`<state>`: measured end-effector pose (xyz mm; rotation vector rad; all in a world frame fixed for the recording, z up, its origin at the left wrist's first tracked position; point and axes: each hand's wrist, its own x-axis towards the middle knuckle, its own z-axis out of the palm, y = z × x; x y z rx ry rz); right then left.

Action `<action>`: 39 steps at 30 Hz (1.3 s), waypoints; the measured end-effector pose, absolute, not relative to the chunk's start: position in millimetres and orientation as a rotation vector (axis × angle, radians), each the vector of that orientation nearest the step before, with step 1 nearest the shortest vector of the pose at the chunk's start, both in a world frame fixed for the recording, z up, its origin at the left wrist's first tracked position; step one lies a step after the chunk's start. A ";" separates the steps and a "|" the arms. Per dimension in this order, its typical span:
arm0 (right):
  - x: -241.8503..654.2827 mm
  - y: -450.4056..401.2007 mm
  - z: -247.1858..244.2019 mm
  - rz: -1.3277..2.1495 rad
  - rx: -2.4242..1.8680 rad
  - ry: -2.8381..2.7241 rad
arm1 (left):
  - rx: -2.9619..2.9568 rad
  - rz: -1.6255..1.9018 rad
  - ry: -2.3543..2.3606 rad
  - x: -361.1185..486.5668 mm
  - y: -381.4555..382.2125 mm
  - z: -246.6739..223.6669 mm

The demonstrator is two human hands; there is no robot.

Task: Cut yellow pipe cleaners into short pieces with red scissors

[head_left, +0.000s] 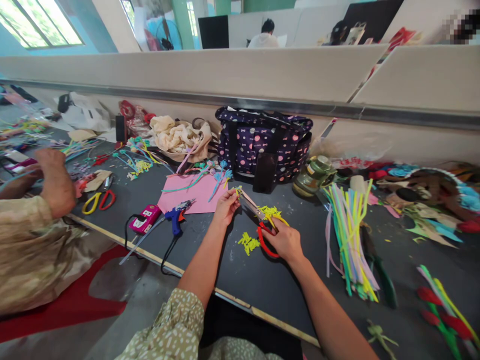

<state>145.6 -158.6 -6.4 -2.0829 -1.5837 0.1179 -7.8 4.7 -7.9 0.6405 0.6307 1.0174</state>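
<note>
My right hand (283,241) holds scissors (267,240) with one red and one yellow handle, its fingers in the loops. The blades point up and left toward my left hand (226,206), which pinches a small yellow-green piece (239,190) near their tips. Below the blades lie two small heaps of cut yellow-green bits, one heap (249,243) left of the scissors and another (270,212) behind them. A pink sheet (195,192) with pastel stems on it lies left of my left hand.
A blue glue gun (176,219) and a magenta box (145,219) lie to the left, near a person's arm (56,182). Behind are a patterned bag (262,145), a phone (265,172) and a jar (314,176). Pastel stems (350,240) are bundled at right.
</note>
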 end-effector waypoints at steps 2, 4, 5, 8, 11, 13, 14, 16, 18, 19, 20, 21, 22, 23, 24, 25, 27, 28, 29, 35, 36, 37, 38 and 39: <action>144.5 -158.3 -7.4 0.133 -2.078 -1.593 | 0.644 1.013 0.621 -7.6 5.0 -8.9; 144.6 -157.7 -8.0 0.130 -2.101 -1.566 | 0.646 1.002 0.622 -7.8 5.4 -9.9; 145.0 -157.3 -8.1 0.126 -2.119 -1.539 | 0.645 0.998 0.626 -7.9 5.8 -10.5; 146.7 -156.7 -7.9 0.133 -2.143 -1.484 | 0.631 0.996 0.626 -8.5 7.5 -13.0; 146.0 -156.9 -7.3 0.154 -2.100 -1.520 | 0.605 0.997 0.601 -8.7 8.8 -14.8; 144.1 -157.6 -6.7 0.164 -2.066 -1.563 | 0.586 0.992 0.586 -8.9 8.9 -14.5; 143.1 -157.9 -6.3 0.167 -2.056 -1.581 | 0.577 0.990 0.579 -9.0 8.7 -13.7; 141.5 -158.5 -5.7 0.172 -2.050 -1.604 | 0.558 0.985 0.567 -9.4 8.2 -11.6; 141.0 -158.8 -5.4 0.169 -2.057 -1.605 | 0.537 0.982 0.554 -9.8 7.7 -9.6; 141.1 -158.9 -5.4 0.164 -2.061 -1.603 | 0.526 0.981 0.551 -9.9 7.6 -8.9; 141.4 -158.8 -5.4 0.159 -2.065 -1.600 | 0.516 0.979 0.550 -10.0 7.6 -8.5; 141.8 -158.7 -5.6 0.153 -2.069 -1.599 | 0.509 0.977 0.552 -10.1 7.7 -8.3; 142.3 -158.5 -5.8 0.147 -2.072 -1.599 | 0.505 0.976 0.557 -10.1 7.8 -8.4; 142.6 -158.3 -6.1 0.139 -2.074 -1.600 | 0.508 0.976 0.565 -10.0 7.9 -8.5; 142.8 -158.1 -6.3 0.133 -2.076 -1.602 | 0.516 0.976 0.576 -9.9 7.9 -8.7; 142.9 -158.0 -6.5 0.128 -2.077 -1.604 | 0.529 0.980 0.589 -9.9 7.9 -8.6; 142.9 -158.0 -6.5 0.118 -2.080 -1.606 | 0.567 0.990 0.613 -9.9 7.6 -7.9; 142.8 -158.1 -6.4 0.115 -2.082 -1.607 | 0.585 0.996 0.624 -10.0 7.2 -7.1; 142.7 -158.2 -6.2 0.113 -2.085 -1.608 | 0.599 1.001 0.633 -10.1 6.9 -6.0; 142.7 -159.1 -5.2 0.100 -2.100 -1.618 | 0.637 1.011 0.718 -10.9 5.3 0.5; 142.7 -159.2 -5.1 0.097 -2.098 -1.620 | 0.640 1.011 0.728 -11.0 5.3 0.9; 142.7 -159.2 -4.9 0.094 -2.096 -1.622 | 0.641 1.012 0.735 -11.1 5.4 1.0; 142.6 -159.3 -4.7 0.092 -2.097 -1.623 | 0.641 1.009 0.741 -11.3 5.6 1.0; 142.5 -159.2 -4.5 0.092 -2.100 -1.626 | 0.641 1.005 0.747 -11.4 5.8 0.9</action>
